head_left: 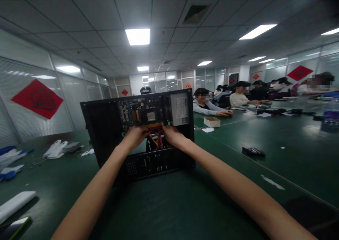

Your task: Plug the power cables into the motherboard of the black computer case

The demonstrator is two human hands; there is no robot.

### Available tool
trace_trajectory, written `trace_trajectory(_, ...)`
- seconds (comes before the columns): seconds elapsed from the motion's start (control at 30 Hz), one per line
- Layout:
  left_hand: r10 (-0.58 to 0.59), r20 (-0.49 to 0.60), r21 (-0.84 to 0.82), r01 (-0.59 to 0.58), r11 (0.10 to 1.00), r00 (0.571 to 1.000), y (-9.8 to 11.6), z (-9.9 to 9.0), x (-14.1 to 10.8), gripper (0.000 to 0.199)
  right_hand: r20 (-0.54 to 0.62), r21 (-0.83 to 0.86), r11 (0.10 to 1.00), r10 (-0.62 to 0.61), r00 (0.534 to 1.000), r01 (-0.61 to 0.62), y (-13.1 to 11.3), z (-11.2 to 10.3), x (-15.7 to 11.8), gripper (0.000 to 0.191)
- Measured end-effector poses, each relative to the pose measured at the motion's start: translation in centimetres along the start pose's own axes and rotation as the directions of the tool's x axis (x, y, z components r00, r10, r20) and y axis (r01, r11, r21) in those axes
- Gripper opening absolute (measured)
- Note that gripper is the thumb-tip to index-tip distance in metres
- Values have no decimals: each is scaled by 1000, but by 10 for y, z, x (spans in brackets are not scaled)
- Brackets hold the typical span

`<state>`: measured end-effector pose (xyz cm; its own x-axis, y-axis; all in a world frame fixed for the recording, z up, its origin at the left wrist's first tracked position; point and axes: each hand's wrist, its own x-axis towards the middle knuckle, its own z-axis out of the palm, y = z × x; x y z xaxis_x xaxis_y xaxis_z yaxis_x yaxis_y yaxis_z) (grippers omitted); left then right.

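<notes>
An open black computer case [90, 127] stands on the table in front of me, its inside facing me. My left hand [135, 136] and my right hand [174, 135] reach into it, one at each end of an orange memory stick [155, 126] lying level along the lower part of the motherboard [141, 107]. Fingers of both hands are closed on its ends, the tips partly hidden. Between the hands hangs a bundle of red, yellow and purple power cables [159, 140]. A silver power supply [180, 109] sits in the case's upper right corner.
Left on the green table [148, 204] lie white plastic bags [56, 148], a white box-like object [17, 204] and a phone [16, 228]. Right are a small open box [212, 122], a black part [253, 151] and paper scraps. Several people sit along the table's far right.
</notes>
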<state>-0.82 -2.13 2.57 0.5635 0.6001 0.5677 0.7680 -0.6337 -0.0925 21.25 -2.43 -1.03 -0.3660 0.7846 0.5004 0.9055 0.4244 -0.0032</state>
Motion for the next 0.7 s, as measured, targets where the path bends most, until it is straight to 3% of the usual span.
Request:
trace_trajectory(0.1,-12,175,78,-1,997,985,-3,14,9,19,36,41,999,3,999,-5,7,7,2,32)
trace_trajectory(0.17,-16,226,112,-10,994,974,-5,21,14,22,38,39,999,11,999,-13,8,10,2,28)
trace_trajectory(0.37,-35,200,140,7,990,979,-11,36,15,23,92,34,999,12,996,-15,6,11,1,28)
trace_trajectory(0.7,-87,213,100,67,993,973,-17,42,14,24,153,33,999,-11,988,7,8,13,3,29)
